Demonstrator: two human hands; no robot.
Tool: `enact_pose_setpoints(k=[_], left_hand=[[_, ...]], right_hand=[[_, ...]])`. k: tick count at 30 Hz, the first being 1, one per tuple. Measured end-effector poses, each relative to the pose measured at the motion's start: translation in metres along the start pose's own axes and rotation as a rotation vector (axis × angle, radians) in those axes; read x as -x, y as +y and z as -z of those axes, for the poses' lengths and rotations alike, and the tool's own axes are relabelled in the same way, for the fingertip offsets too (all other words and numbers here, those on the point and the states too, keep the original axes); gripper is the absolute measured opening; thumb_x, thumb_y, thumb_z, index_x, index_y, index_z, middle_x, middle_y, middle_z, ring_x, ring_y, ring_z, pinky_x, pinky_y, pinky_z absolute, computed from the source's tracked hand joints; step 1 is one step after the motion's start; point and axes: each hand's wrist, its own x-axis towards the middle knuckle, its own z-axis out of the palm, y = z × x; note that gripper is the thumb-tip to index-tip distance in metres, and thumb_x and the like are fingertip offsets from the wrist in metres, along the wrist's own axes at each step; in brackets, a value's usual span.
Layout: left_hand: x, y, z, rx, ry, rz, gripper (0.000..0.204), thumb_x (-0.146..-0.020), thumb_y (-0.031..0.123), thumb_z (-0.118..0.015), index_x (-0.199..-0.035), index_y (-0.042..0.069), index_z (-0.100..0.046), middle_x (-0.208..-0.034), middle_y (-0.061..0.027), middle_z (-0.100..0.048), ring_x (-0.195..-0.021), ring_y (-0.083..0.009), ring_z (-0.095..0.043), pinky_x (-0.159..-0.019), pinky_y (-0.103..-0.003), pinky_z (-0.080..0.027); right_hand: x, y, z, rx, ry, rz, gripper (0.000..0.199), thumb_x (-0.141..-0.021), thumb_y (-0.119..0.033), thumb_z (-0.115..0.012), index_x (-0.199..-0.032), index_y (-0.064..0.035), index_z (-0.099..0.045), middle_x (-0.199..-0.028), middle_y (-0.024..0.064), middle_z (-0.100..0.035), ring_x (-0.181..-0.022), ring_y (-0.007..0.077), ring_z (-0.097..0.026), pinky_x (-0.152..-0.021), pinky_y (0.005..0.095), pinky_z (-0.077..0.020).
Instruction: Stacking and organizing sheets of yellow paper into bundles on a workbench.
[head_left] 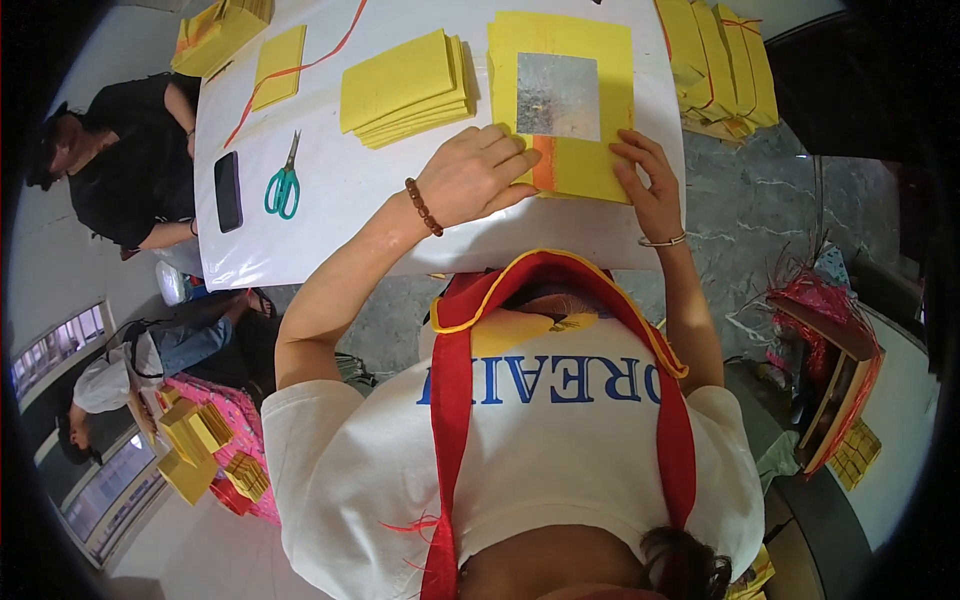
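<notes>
In front of me on the table lies a stack of yellow paper sheets (590, 170). A silver-grey square (558, 95) sits on its top sheet, with an orange stripe below the square. My left hand (475, 178) is closed over the stack's near left corner, its fingers bent on the paper and the thumb along the near edge. At the right edge, my right hand (650, 185) grips the stack with fingers curved over the side. The underside of the stack is hidden.
Left of the stack are folded yellow papers (400, 90), green-handled scissors (284, 180), a black phone (228, 192) and a red ribbon (290, 72). Yellow bundles (720, 65) stand beyond the right table edge. A person in black (135, 150) is at the left side of the white-covered table (330, 240).
</notes>
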Motion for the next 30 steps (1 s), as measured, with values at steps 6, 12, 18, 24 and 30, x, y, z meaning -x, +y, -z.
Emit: enact_pose_setpoints(k=[6, 12, 18, 24, 30], left_hand=[[-0.006, -0.004, -0.003, 0.305, 0.102, 0.103, 0.016, -0.083, 0.019, -0.063, -0.089, 0.004, -0.064, -0.074, -0.0083, -0.06, -0.066, -0.025, -0.056, -0.06, -0.034, -0.046], [-0.009, -0.014, -0.002, 0.587, -0.037, 0.352, 0.014, -0.084, 0.015, -0.061, -0.084, 0.001, -0.063, -0.066, -0.0041, -0.055, -0.06, -0.0136, -0.051, -0.055, -0.027, -0.04], [-0.013, -0.018, -0.004, 0.878, -0.164, 0.623, 0.014, -0.085, 0.013, -0.06, -0.084, -0.001, -0.064, -0.07, 0.0023, -0.056, -0.064, -0.0031, -0.046, -0.056, -0.021, -0.038], [-0.015, -0.021, -0.005, 0.961, -0.161, 0.646, 0.013, -0.084, 0.012, -0.059, -0.083, 0.0, -0.064, -0.069, 0.0026, -0.056, -0.063, -0.0023, -0.046, -0.056, -0.019, -0.037], [-0.018, -0.025, -0.003, 1.007, -0.213, 0.669, 0.013, -0.084, 0.012, -0.059, -0.082, 0.0, -0.064, -0.069, 0.0036, -0.055, -0.061, -0.0023, -0.044, -0.054, -0.019, -0.035]], right_hand=[[-0.004, 0.001, 0.003, -0.237, 0.009, -0.098, 0.038, -0.097, -0.023, -0.036, -0.104, 0.0024, -0.063, -0.118, 0.0126, -0.055, -0.115, 0.0222, -0.048, -0.1, 0.0319, -0.0338], [-0.004, 0.0, 0.003, -0.246, 0.022, -0.126, 0.043, -0.099, -0.025, -0.031, -0.104, 0.0028, -0.062, -0.118, 0.0131, -0.055, -0.115, 0.0226, -0.048, -0.101, 0.0315, -0.0318], [-0.006, -0.002, 0.002, -0.292, 0.029, -0.185, 0.042, -0.099, -0.026, -0.032, -0.105, 0.0047, -0.061, -0.117, 0.0128, -0.056, -0.114, 0.0213, -0.048, -0.1, 0.0308, -0.0325], [-0.006, 0.0, 0.004, -0.222, -0.006, -0.182, 0.048, -0.099, -0.035, -0.026, -0.113, -0.0017, -0.058, -0.122, 0.0094, -0.055, -0.115, 0.02, -0.049, -0.101, 0.034, -0.0326], [-0.006, 0.009, 0.01, -0.196, -0.054, -0.15, 0.052, -0.098, -0.041, -0.022, -0.118, -0.0068, -0.056, -0.126, 0.0071, -0.054, -0.117, 0.0193, -0.048, -0.101, 0.0351, -0.0328]])
